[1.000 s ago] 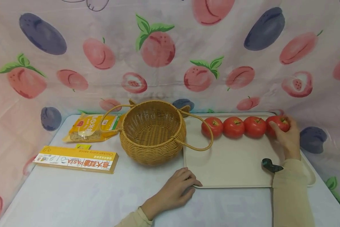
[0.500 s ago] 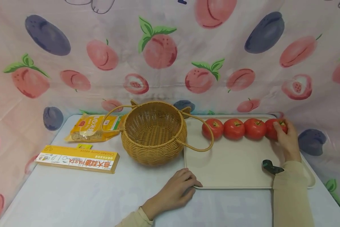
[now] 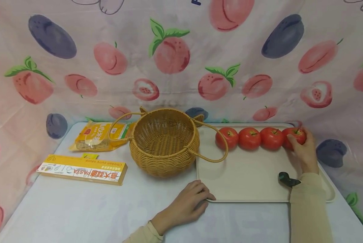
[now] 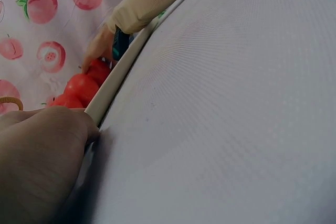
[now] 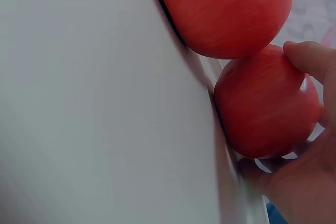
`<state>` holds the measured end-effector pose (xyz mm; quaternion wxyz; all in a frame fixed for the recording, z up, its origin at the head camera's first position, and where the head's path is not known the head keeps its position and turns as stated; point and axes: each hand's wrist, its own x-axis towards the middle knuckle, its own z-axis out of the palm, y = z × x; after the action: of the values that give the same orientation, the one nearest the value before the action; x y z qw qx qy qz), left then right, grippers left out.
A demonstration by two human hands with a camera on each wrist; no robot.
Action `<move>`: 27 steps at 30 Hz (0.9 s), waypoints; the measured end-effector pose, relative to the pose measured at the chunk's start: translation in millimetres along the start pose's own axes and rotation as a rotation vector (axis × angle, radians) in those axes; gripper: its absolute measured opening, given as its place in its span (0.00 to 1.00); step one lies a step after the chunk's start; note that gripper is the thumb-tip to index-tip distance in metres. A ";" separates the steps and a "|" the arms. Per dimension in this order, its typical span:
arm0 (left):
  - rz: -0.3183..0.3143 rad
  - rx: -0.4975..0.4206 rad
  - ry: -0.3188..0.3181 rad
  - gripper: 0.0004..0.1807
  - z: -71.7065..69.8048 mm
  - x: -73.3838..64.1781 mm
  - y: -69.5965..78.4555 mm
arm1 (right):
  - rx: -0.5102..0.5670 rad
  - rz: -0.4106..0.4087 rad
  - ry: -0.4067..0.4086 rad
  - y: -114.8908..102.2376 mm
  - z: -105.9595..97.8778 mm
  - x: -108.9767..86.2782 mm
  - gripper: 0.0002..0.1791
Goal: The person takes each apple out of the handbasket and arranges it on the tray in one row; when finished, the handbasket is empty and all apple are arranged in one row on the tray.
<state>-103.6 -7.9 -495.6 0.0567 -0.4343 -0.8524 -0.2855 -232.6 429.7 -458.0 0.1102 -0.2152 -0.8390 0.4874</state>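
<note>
My right hand (image 3: 307,150) holds a red tomato (image 3: 294,136), the rightmost of several standing in a row along the far side of a cream tray (image 3: 245,179). Thumb and fingers lie on opposite sides of this tomato in the right wrist view, and it touches its neighbour (image 5: 226,11). At the tray's near left corner rests my left hand (image 3: 185,202), fingers loosely bent, fingertips on the rim. The left wrist view shows that hand (image 4: 42,156) against the tray's edge (image 4: 118,80); its fingertips are mostly hidden there.
Left of the tray stands a bare wicker basket (image 3: 163,165), one handle (image 3: 220,158) reaching over the tray. Farther left lie a yellow food packet (image 3: 97,136), a small yellow sachet (image 3: 90,156) and a pasta box (image 3: 81,169). A patterned cloth (image 3: 175,87) hangs behind.
My right hand has shifted the rightmost tomato slightly left, up against its neighbour. My left hand stays at the tray's corner. The head view has tilted a little.
</note>
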 end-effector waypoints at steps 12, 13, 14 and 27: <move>0.022 0.020 0.031 0.13 1.4 0.4 -3.1 | 0.000 -0.020 0.122 -10.5 5.9 -2.7 0.37; 0.019 0.015 0.035 0.13 0.9 0.5 -3.8 | 0.008 -0.035 0.167 -12.9 8.0 -3.5 0.34; 0.019 0.012 0.041 0.13 0.3 0.8 -4.5 | 0.017 -0.056 0.215 -15.5 10.4 -4.2 0.32; -0.104 -0.157 0.190 0.13 -15.5 5.8 -14.2 | 0.101 -0.350 0.332 -52.9 21.0 -21.5 0.16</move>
<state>-120.5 -18.7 -486.9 0.0880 -0.3636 -0.8397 -0.3937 -235.3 380.6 -422.2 0.3400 -0.1377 -0.8084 0.4604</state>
